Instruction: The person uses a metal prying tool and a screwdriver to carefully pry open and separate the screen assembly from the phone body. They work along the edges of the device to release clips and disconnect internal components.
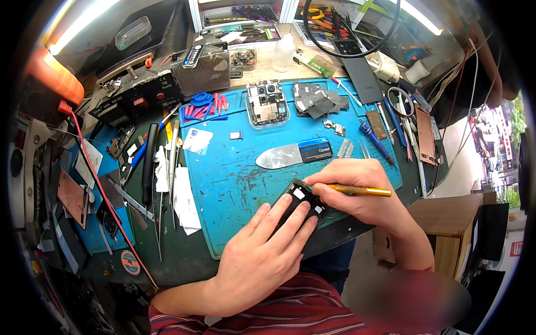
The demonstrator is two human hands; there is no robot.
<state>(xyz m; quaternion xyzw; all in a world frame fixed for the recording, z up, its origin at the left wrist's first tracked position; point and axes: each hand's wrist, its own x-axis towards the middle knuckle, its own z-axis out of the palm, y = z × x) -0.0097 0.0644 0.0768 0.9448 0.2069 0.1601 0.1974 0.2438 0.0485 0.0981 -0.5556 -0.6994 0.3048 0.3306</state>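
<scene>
A black phone part [297,196] with white rectangular patches lies at the near edge of the blue mat [223,167]. My left hand [259,251] rests on it, fingers stretched flat and spread across its surface; the thumb is hidden. My right hand [357,184] pinches a slim gold-handled tool [360,190] at the part's upper right edge. Its working tip is hidden by my fingers, so the kind of tool cannot be told. Just beyond lies a flat metal pry blade [279,157] with a blue and black grip. A razor-like blade [345,148] sits close to my right hand.
An opened phone board [267,103] sits in a clear tray at the mat's far side, beside black sheet pieces [318,100]. A blue screwdriver [375,142] lies right. Tweezers [160,206] and white paper [185,201] lie left. A red cable [103,190] crosses the left side.
</scene>
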